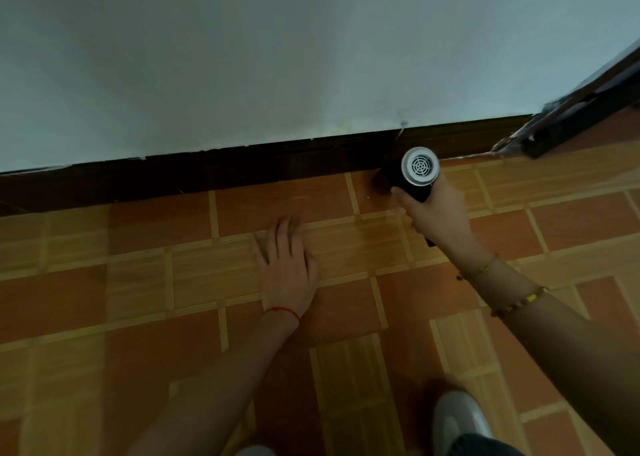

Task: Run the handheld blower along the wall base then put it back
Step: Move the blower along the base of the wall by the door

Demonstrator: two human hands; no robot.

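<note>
The handheld blower (414, 171) is black with a round silver rear grille that faces me. Its nozzle end points at the dark brown skirting (242, 168) along the foot of the pale wall (277, 57), close to or touching it. My right hand (436, 210) is shut around the blower's handle, which is mostly hidden by the fingers. My left hand (287, 265) lies flat on the floor tiles, fingers together and pointing toward the wall, holding nothing. It is about a hand's width left of the blower.
Orange and tan floor tiles (156, 282) run up to the skirting. A dark door frame (571, 116) meets the wall at the far right. My grey shoe (457, 417) shows at the bottom right, and bracelets circle my right wrist.
</note>
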